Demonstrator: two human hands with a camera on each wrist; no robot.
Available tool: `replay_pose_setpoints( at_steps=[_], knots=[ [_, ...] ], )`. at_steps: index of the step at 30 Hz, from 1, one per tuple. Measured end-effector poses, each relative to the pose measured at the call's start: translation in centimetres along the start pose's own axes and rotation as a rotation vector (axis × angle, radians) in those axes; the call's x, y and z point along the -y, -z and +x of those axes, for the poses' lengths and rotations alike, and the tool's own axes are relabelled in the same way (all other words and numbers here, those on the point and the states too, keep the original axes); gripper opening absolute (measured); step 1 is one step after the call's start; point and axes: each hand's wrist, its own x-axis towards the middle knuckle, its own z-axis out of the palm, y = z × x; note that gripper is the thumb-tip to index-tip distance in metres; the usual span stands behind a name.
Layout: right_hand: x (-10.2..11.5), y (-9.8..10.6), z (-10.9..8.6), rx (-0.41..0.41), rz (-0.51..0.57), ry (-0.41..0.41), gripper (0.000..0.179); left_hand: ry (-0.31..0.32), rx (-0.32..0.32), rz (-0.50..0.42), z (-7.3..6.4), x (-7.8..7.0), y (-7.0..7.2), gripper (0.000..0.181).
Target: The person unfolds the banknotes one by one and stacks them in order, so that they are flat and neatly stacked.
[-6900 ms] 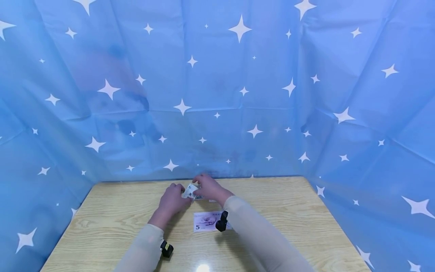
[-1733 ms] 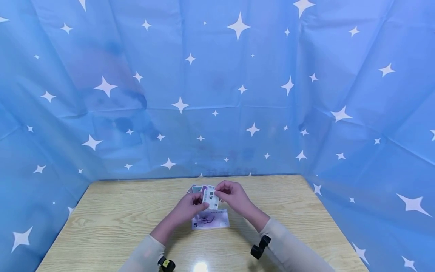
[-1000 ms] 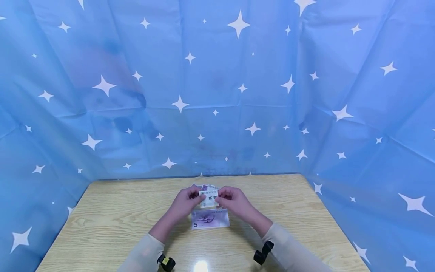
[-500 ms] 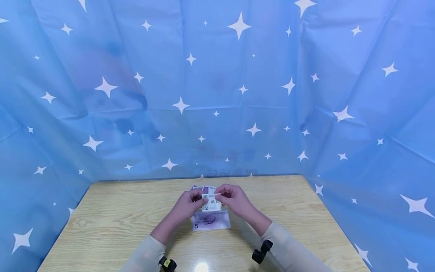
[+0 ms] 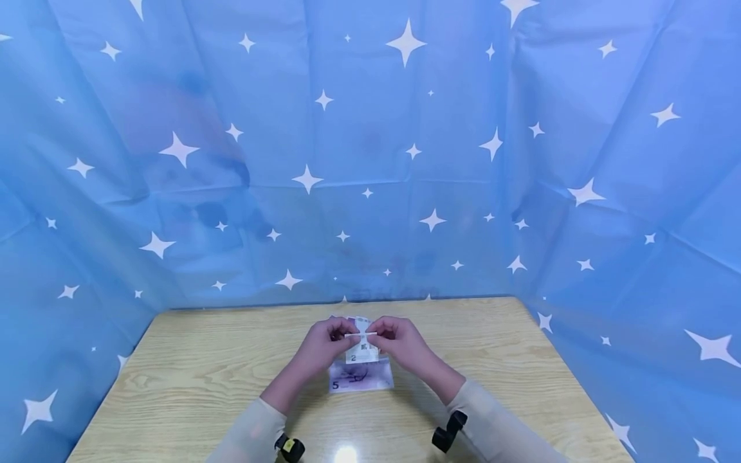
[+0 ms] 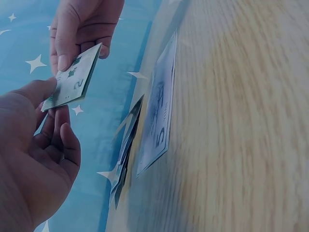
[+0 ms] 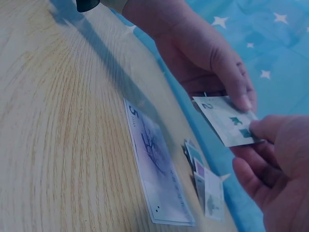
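Note:
A small pale banknote with a green-black print and a 2 (image 5: 360, 355) is held up above the table between both hands. My left hand (image 5: 317, 344) pinches its left side, thumb on the near face and the other fingers curled behind. On the right side, my right hand (image 5: 405, 344) pinches it the same way. In the left wrist view the banknote (image 6: 77, 79) shows a layered edge and looks folded. Just below, a larger purple banknote marked 5 (image 5: 361, 381) lies flat on the table. Behind the hands lie several smaller banknotes (image 7: 210, 191), overlapping and partly hidden in the head view.
The wooden table (image 5: 202, 379) has its far edge close behind the loose banknotes. A blue curtain with white stars (image 5: 370, 154) hangs around the back and sides. Black wrist cameras (image 5: 448, 432) sit on both sleeves.
Both hands came from further back and left towards the middle. The 2 banknote was turned from slanted to level, its 2 at lower left. Lately the thumbs have moved closer together along its top.

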Motion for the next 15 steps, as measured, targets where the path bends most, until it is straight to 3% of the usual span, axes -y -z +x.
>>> replay_pose_setpoints(
  at_steps=[15],
  knots=[
    [0.02, 0.1, -0.22, 0.01, -0.02, -0.014, 0.011, 0.016, -0.042, 0.022, -0.11, -0.62, 0.14, 0.005]
  ],
)
